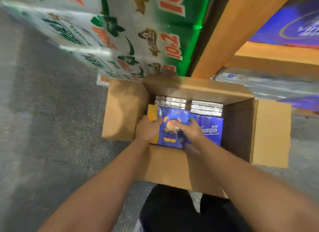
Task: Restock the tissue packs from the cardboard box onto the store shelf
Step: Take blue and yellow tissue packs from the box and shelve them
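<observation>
Dark trousers point(181, 212) fill the near bottom edge, and two bare forearms reach away from them toward an open cardboard box point(165, 166) that stands on the grey speckled floor point(43, 119). Its four flaps are folded outward: one to the left, one to the right, one on the far side and one on the near side under the forearms.

Both hands are down inside the box on one blue tissue pack point(170, 128) printed with an orange cartoon figure and a yellow band along its left edge. On the pack's left side, the left hand point(147, 130) has its fingers laid over the top face near the yellow band. Over the pack's right part, the right hand point(189, 129) has its fingers curled on the top, gripping it. The pack lies in the near left part of the box.

Just to its right, touching it, lies a second blue pack with the word Tempo point(211, 128) in white. Beyond these two, against the far wall of the box, stand white and silver tissue packs point(206, 107), their printing too blurred to read.

Farther off to the left leans a stack of large white and green wrapped paper-roll bundles point(107, 34) with orange numerals. An orange shelf upright point(233, 29) rises from behind the box to the upper right, and beside it on the far right sit blue packages on the store shelf point(276, 59).
</observation>
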The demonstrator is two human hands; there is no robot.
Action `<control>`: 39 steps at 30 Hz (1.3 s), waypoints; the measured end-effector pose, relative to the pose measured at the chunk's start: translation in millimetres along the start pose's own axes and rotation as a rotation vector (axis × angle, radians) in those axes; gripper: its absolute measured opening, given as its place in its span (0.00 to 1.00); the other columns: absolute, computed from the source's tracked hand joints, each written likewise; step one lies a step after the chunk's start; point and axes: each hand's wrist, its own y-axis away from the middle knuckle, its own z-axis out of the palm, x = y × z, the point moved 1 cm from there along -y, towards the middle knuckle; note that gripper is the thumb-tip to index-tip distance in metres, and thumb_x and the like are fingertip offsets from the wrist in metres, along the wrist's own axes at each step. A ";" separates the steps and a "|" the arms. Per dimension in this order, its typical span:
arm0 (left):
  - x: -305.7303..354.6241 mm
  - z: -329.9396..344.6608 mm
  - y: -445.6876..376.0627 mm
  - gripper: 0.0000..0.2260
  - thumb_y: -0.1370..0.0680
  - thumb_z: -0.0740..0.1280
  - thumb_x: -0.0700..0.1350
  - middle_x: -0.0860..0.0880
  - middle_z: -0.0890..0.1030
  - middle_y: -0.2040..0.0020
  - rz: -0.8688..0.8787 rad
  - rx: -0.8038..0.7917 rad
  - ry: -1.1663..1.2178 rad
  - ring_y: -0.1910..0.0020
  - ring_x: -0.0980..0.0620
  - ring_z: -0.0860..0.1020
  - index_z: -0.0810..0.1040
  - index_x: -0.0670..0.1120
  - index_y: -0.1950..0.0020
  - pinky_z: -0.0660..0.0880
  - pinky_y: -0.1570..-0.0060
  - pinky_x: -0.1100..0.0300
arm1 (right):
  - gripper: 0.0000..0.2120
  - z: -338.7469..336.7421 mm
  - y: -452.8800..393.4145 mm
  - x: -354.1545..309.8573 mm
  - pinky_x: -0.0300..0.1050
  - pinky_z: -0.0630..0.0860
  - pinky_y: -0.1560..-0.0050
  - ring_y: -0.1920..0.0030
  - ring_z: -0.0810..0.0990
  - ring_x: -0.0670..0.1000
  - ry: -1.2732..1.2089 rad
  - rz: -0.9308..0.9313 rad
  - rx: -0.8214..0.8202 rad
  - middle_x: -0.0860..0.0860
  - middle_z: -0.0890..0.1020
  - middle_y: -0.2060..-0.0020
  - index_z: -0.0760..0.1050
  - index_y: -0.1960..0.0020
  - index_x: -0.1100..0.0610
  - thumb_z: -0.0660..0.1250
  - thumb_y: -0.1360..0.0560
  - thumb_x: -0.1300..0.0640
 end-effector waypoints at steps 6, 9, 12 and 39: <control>-1.4 12.4 -12.4 0.35 0.37 0.61 0.71 0.42 0.82 0.46 0.064 -0.048 0.106 0.45 0.38 0.79 0.77 0.47 0.41 0.76 0.42 0.46 | 0.07 -1.4 15.4 8.3 0.55 0.76 0.52 0.55 0.83 0.56 -0.207 -0.048 -0.059 0.59 0.85 0.56 0.85 0.56 0.50 0.79 0.31 0.50; 2.0 17.5 -14.1 0.28 0.27 0.65 0.64 0.39 0.78 0.44 0.162 0.099 0.052 0.43 0.37 0.76 0.77 0.42 0.41 0.73 0.40 0.47 | 0.24 -4.5 -2.4 25.0 0.60 0.70 0.53 0.53 0.79 0.62 -0.208 -0.035 -0.119 0.64 0.83 0.48 0.82 0.45 0.53 0.81 0.35 0.42; 12.2 21.1 -14.0 0.22 0.24 0.64 0.57 0.39 0.76 0.45 0.408 0.280 -0.081 0.45 0.37 0.75 0.76 0.38 0.46 0.73 0.43 0.46 | 0.16 -1.2 10.4 6.9 0.43 0.70 0.70 0.73 0.71 0.54 -0.136 -0.023 -0.087 0.61 0.78 0.69 0.80 0.54 0.56 0.77 0.30 0.44; 40.2 11.9 -61.2 0.20 0.18 0.60 0.55 0.43 0.76 0.31 0.052 -0.051 -0.284 0.32 0.40 0.73 0.74 0.48 0.31 0.68 0.36 0.56 | 0.19 -142.4 22.4 24.7 0.58 0.84 0.56 0.55 0.86 0.58 -0.517 -0.003 -0.062 0.62 0.84 0.46 0.76 0.37 0.62 0.71 0.28 0.65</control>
